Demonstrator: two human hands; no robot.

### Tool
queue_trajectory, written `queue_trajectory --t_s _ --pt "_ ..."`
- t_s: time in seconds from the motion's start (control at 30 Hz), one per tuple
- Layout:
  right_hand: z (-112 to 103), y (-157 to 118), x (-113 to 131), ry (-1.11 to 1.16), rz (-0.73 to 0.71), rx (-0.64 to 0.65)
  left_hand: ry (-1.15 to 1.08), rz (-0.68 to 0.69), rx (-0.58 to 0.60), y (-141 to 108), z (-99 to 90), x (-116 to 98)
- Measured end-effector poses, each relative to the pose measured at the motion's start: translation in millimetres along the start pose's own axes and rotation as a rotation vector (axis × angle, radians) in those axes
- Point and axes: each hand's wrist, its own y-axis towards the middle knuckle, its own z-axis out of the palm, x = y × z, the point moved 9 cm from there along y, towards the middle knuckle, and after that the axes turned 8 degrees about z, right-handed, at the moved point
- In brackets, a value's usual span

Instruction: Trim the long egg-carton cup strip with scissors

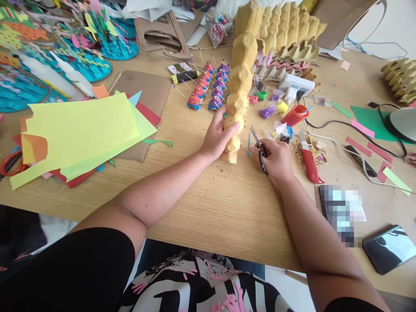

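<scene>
A long strip of yellow egg carton (242, 65) stands nearly upright over the middle of the table. My left hand (218, 136) grips it near its lower end, thumb across the front and fingers behind. To the right, my right hand (276, 158) is closed around the handles of dark scissors (256, 138). Their blades point up and left, apart from the strip. A thin blue stick (249, 144) lies between the strip and the scissors. Behind my left hand sit two rows of small painted carton figures, red (199, 92) and purple (217, 93), with pins stuck in them.
Coloured paper sheets (81, 130) lie on cardboard at the left. Yellow egg trays (286, 28) are stacked at the back. On the right are a red cup (294, 115), a red-handled knife (310, 162), white cables, paper strips and a phone (390, 248).
</scene>
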Motion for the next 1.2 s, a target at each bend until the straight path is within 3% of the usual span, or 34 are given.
queue_trajectory --t_s 0.13,0.27,0.53,1.2 --pt "7.6 -3.8 8.7 0.270 0.058 0.215 0.051 0.089 0.019 -3.3 6.6 -11.7" --pt "15.2 -9.9 16.9 0.466 0.131 0.344 0.015 0.081 0.065 -5.6 13.1 -16.8" --pt "15.8 -13.5 18.2 0.576 0.225 0.305 -0.047 -0.067 0.040 -12.1 18.9 -16.2" --pt "11.6 -17.0 22.0 0.479 0.261 0.238 0.096 0.028 0.051 -15.8 20.5 -30.9"
